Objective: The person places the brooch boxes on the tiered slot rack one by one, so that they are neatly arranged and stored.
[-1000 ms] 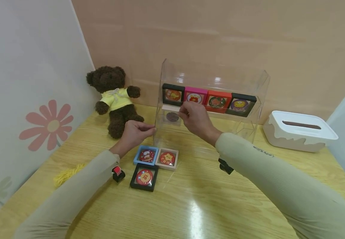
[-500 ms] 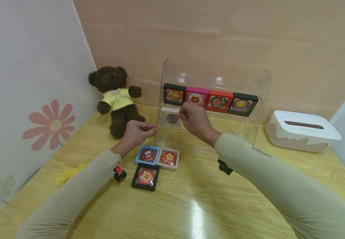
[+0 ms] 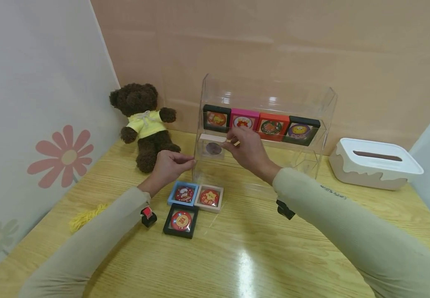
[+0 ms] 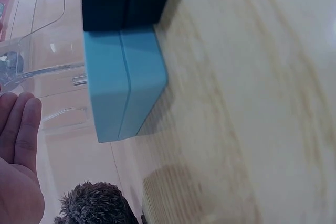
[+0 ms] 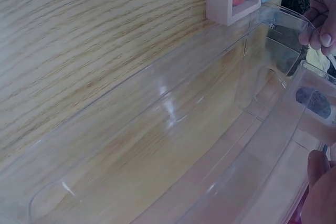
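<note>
My left hand pinches the left side edge of a clear acrylic display rack between thumb and fingers. At the rack's middle tier, my right hand has its thumb and forefinger slightly parted, by the right corner of a pale pink framed badge. That frame stands at the tier's left end, with a dark grey disc showing. On the tier above sit black, magenta, red and another black framed badge in a row. My right hand partly covers the magenta one.
A blue framed badge, a pale pink one and a black one lie before the rack. A teddy bear sits left, yellow yarn nearer. A tissue box stands right.
My right hand has shifted slightly right, its thumb and fingers loosening at the pale pink frame's corner. That frame's top has settled a little lower in the tier. My left hand keeps its hold.
</note>
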A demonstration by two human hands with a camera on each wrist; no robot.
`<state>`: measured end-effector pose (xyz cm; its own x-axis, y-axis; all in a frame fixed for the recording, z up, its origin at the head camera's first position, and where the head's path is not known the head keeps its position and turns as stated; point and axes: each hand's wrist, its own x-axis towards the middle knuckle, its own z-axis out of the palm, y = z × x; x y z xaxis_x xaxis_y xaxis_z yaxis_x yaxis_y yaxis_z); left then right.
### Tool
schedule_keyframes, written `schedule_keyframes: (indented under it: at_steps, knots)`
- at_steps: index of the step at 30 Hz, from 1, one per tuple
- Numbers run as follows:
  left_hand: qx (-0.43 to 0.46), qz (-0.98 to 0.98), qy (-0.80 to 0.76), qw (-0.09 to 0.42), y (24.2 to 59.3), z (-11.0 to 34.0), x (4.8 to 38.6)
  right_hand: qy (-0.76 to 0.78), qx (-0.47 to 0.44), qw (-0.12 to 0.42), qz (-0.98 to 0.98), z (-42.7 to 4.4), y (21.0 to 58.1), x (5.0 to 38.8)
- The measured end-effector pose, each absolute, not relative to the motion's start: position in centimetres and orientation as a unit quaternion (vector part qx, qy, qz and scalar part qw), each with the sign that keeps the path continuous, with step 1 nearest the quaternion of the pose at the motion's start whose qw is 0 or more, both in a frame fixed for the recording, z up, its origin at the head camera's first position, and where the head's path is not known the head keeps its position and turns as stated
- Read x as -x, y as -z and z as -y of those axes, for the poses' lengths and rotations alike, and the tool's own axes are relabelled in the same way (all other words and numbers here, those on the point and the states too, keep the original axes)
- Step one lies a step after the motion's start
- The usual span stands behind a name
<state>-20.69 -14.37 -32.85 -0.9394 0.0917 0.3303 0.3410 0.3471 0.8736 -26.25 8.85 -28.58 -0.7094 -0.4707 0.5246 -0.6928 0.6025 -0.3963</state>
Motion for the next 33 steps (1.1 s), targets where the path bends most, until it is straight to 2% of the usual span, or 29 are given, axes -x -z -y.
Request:
schedule_keyframes:
  at_steps: [8, 11, 20, 33]
  knots:
    - [0.135, 0.809, 0.562, 0.113, 32.8, 14.4, 20.8, -0.310, -0.361, 0.231, 0.849, -10.1, 29.6, 25.1]
    - [0.135, 0.809, 0.561, 0.112, 32.8, 14.4, 20.8, -0.307, -0.367, 0.228, 0.848, -10.3, 30.1, 24.4]
    - [0.132, 0.811, 0.559, 0.110, 33.0, 14.5, 20.7, -0.326, -0.388, 0.194, 0.840, -10.6, 32.8, 22.1]
    - [0.142, 0.802, 0.570, 0.111, 33.1, 14.5, 20.8, -0.374, -0.371, 0.099, 0.844, -11.5, 36.5, 18.4]
